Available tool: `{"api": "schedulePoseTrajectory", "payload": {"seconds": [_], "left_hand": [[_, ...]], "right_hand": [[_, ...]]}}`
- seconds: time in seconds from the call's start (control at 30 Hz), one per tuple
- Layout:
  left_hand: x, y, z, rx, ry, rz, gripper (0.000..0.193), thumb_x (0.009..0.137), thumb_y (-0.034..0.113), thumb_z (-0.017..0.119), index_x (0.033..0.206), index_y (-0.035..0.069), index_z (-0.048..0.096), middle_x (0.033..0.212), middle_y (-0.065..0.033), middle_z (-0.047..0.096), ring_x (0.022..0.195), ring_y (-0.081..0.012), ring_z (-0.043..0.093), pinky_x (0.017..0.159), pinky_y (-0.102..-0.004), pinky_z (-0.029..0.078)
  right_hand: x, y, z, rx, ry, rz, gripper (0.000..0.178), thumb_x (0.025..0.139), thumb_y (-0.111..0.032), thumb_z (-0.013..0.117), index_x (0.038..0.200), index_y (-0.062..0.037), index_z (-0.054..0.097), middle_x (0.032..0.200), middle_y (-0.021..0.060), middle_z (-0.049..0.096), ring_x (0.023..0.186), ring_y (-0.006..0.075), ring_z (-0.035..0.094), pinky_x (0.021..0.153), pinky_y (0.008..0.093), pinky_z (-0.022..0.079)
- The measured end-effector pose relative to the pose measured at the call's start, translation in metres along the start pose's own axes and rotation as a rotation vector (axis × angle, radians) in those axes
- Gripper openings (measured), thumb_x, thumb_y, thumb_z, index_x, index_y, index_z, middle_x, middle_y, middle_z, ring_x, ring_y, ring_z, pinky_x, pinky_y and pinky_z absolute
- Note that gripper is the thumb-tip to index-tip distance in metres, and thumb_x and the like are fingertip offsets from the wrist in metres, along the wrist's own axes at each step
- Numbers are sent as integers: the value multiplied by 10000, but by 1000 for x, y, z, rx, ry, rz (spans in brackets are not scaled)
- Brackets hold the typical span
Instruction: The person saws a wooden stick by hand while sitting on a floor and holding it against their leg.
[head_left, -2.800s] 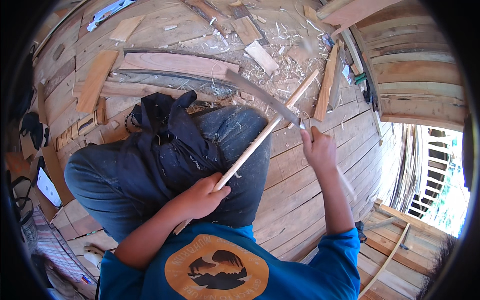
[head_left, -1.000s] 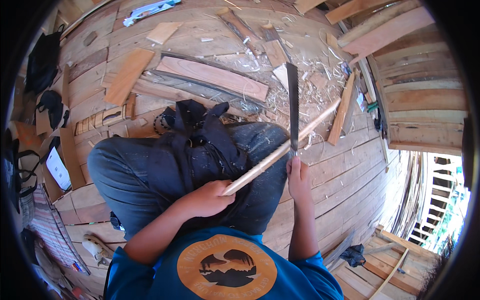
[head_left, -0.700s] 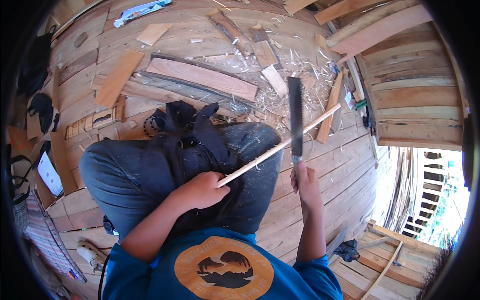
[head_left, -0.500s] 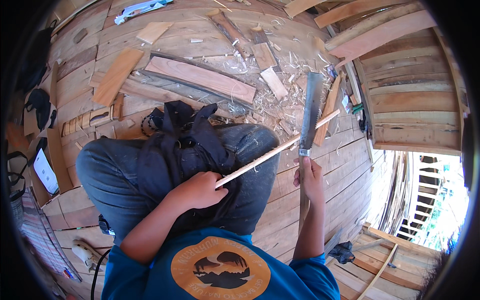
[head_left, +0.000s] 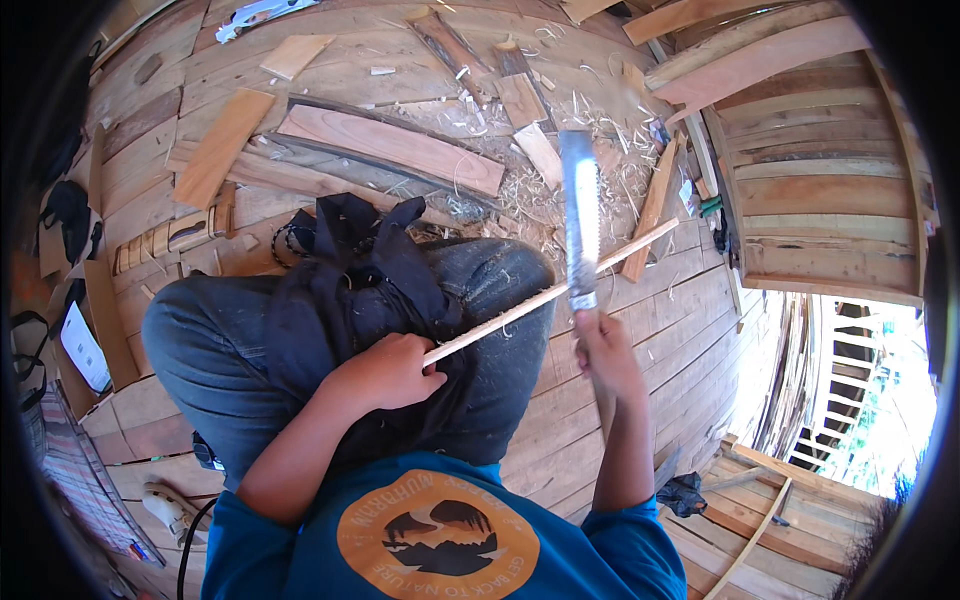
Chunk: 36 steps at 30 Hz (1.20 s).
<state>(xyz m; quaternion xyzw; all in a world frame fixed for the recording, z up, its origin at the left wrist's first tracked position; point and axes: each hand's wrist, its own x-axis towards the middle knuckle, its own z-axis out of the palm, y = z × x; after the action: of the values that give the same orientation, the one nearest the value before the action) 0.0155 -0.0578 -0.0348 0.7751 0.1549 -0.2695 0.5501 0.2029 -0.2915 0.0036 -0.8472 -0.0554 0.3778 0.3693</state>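
My left hand [head_left: 392, 372] is closed round the near end of a thin pale wooden stick [head_left: 510, 312], which slants across my thigh toward the upper right. In my right hand [head_left: 608, 355] is the wooden handle of a long, broad-bladed knife [head_left: 579, 200], its bright blade pointing away from me. The blade crosses over the stick beyond my knee; whether they touch I cannot tell. A dark cloth [head_left: 360, 275] lies bunched in my lap over grey trousers.
Curled shavings [head_left: 530, 205] litter the plank floor past my knees. A long board [head_left: 390, 148], a shorter plank [head_left: 222, 148] and several offcuts lie there. A sheathed blade [head_left: 175, 238] rests at the left, near an open cardboard box [head_left: 108, 320]. A wooden panel [head_left: 815, 190] stands at the right.
The knife has swung to the left, its blade now catching the light. My right hand has shifted slightly left with it; my left hand still holds the stick.
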Motion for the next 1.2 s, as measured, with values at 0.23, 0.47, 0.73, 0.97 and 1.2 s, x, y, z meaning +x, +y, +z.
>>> {"api": "schedulePoseTrajectory", "payload": {"seconds": [0.23, 0.47, 0.73, 0.97, 1.2], "left_hand": [[1, -2, 2, 10, 5, 32, 292, 816, 269, 673, 849, -16, 620, 762, -204, 653, 769, -362, 655, 722, -414, 508], [-3, 8, -9, 11, -70, -20, 306, 833, 261, 649, 923, -30, 631, 836, -202, 670, 826, -357, 657, 763, -404, 513], [4, 0, -1, -32, -34, -18, 292, 820, 269, 674, 846, -15, 613, 740, -183, 645, 721, -335, 651, 689, -388, 498], [-1, 0, 7, -26, 67, -8, 304, 834, 277, 656, 857, -24, 620, 761, -194, 650, 740, -361, 646, 697, -407, 504], [0, 2, 3, -92, 0, -11, 317, 824, 297, 675, 839, -14, 610, 729, -156, 637, 672, -300, 633, 662, -380, 489]], "right_hand": [[-9, -6, -7, -160, -46, -13, 391, 977, -395, 487, 775, -61, 473, 527, 4, 435, 412, 78, 423, 371, 234, 356], [4, 3, -29, -54, 78, 48, 355, 953, -373, 548, 814, -47, 551, 538, -16, 445, 439, 64, 437, 394, 225, 358], [-8, 5, 1, -319, -171, -101, 331, 953, -353, 554, 843, -42, 573, 530, -26, 421, 434, 58, 412, 385, 223, 332], [-2, 4, 0, -17, 99, -4, 381, 965, -392, 515, 739, -88, 477, 503, -8, 435, 384, 72, 418, 330, 230, 349], [-36, -2, 56, -487, -32, -281, 374, 948, -315, 534, 1077, 36, 557, 701, 239, 609, 704, 408, 633, 633, 450, 478]]}}
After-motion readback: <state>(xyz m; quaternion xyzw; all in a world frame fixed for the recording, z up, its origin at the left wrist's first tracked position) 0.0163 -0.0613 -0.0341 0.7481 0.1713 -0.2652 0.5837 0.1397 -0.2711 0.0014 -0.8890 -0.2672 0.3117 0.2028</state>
